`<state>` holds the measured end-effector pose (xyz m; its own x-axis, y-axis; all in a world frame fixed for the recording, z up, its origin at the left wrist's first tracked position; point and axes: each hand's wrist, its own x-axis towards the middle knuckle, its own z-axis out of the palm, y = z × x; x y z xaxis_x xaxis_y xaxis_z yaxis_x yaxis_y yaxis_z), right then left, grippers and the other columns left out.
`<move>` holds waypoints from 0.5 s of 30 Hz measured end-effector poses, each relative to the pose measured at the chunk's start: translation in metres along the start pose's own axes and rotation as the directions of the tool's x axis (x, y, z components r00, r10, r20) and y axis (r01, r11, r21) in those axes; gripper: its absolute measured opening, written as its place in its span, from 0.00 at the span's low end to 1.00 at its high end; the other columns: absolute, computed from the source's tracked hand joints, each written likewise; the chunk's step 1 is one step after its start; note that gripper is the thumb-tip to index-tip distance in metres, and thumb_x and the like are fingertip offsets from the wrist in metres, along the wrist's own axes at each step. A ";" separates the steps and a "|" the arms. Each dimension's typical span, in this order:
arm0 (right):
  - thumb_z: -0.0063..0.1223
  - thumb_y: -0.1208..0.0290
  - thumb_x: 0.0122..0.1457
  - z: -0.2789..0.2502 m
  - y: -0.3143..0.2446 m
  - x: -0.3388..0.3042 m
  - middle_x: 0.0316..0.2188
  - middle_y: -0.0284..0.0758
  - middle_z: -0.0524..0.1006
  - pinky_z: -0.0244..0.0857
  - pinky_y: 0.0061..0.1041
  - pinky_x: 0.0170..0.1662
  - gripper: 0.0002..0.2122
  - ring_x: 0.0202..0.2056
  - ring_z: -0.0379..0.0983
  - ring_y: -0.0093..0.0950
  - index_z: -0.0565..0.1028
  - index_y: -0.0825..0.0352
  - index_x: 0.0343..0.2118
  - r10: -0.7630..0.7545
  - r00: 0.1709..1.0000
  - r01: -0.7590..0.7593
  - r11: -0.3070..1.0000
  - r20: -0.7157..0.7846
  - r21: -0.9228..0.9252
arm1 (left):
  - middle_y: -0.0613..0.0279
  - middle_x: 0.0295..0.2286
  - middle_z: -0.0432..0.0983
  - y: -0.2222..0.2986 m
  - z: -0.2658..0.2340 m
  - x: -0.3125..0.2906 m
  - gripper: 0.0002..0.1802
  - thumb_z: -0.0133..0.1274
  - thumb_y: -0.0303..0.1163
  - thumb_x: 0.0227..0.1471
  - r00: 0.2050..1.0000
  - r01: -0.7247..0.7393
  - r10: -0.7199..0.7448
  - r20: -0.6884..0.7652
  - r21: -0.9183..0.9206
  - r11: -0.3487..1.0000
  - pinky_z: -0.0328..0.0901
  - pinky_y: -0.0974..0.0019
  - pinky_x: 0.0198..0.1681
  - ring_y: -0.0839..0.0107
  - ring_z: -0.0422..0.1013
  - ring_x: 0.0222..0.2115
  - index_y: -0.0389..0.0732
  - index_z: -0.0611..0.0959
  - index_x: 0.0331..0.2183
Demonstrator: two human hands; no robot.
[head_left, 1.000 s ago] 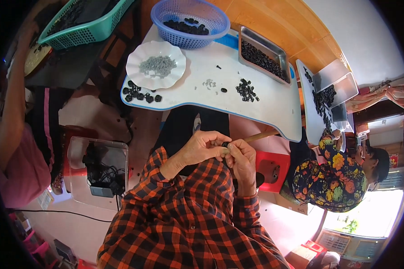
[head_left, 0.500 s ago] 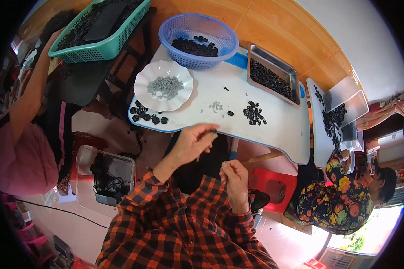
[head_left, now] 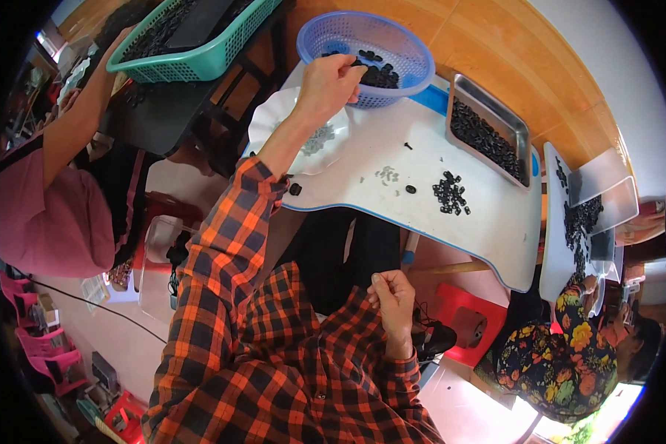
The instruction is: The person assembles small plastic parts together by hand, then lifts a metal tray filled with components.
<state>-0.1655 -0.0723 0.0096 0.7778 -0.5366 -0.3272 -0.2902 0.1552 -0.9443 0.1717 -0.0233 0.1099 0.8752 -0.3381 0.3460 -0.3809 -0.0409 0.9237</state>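
Reaching over the left part of the blue basket [head_left: 414, 59]: left hand [head_left: 328, 87], arm stretched out across the plate [head_left: 270, 115], fingers bent above the opening. Grip there: can't tell if it's pinching a part or has let go, since the fingertips blend into the dark contents. Basket sits at the far edge of the table [head_left: 481, 229], upright, mouth up; it's oval, long axis running left to right, right end dipping a bit toward the near side in this view. Black parts [head_left: 381, 75] lie loose inside, pointing every which way; single axes too small to read. Right hand [head_left: 394, 300] is over the lap, well apart from the table, fingers curled, thumb by the forefinger; can't tell if anything is between them. Table is white, blue-edged, curved in at the near side. Plate is white, scalloped, grey pieces [head_left: 318, 139] on it. Mid-table: loose grey bits [head_left: 386, 175], an oval piece [head_left: 411, 189] just beside them, a black cluster [head_left: 451, 194] to the right. Steel tray [head_left: 490, 105] at far right, full of dark pieces, long axis slanting from far left to near right. Room: orange-brown wall [head_left: 496, 52] behind, green basket [head_left: 177, 72] at left, red stool [head_left: 445, 311] below the table's right side, co-worker in pink at left, another in a floral top [head_left: 562, 362] at right.
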 end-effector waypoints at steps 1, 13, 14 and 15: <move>0.51 0.71 0.59 -0.001 0.002 0.001 0.19 0.28 0.73 0.58 0.12 0.20 0.06 0.18 0.65 0.13 0.70 0.67 0.28 0.011 1.000 -0.011 1.000 0.005 0.002 | 0.62 0.19 0.76 -0.003 -0.004 -0.009 0.14 0.53 0.30 0.51 1.000 -0.008 0.006 -0.025 -0.077 0.997 0.66 0.73 0.21 0.78 0.71 0.17 0.29 0.80 0.37; 0.53 0.73 0.58 0.020 -0.011 0.021 0.23 0.32 0.74 0.64 0.18 0.24 0.06 0.20 0.68 0.19 0.74 0.70 0.32 -0.058 0.998 0.062 0.986 0.030 -0.153 | 0.64 0.19 0.74 -0.033 -0.008 -0.190 0.06 0.54 0.25 0.51 0.982 0.188 -0.184 0.047 -0.118 0.975 0.63 0.77 0.20 0.83 0.68 0.18 0.33 0.80 0.33; 0.52 0.74 0.57 0.021 -0.020 0.028 0.23 0.33 0.74 0.63 0.18 0.25 0.05 0.21 0.69 0.20 0.74 0.70 0.32 -0.281 0.959 0.274 0.903 0.028 -0.330 | 0.67 0.22 0.74 -0.035 -0.004 -0.198 0.07 0.53 0.24 0.52 0.979 0.197 -0.191 0.071 -0.094 0.976 0.64 0.79 0.20 0.84 0.68 0.19 0.34 0.80 0.35; 0.52 0.76 0.57 0.024 -0.029 0.036 0.23 0.34 0.74 0.62 0.18 0.25 0.04 0.22 0.69 0.20 0.75 0.71 0.32 -0.486 0.871 0.454 0.744 0.069 -0.490 | 0.66 0.22 0.74 -0.036 -0.003 -0.203 0.06 0.54 0.24 0.51 0.998 0.054 -0.055 0.021 0.015 0.998 0.63 0.79 0.20 0.84 0.68 0.19 0.34 0.80 0.34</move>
<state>-0.1161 -0.0763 0.0246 0.8571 -0.4857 0.1717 -0.1360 -0.5347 -0.8340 0.0084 0.0493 0.0064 0.8882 -0.3554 0.2913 -0.3373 -0.0737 0.9385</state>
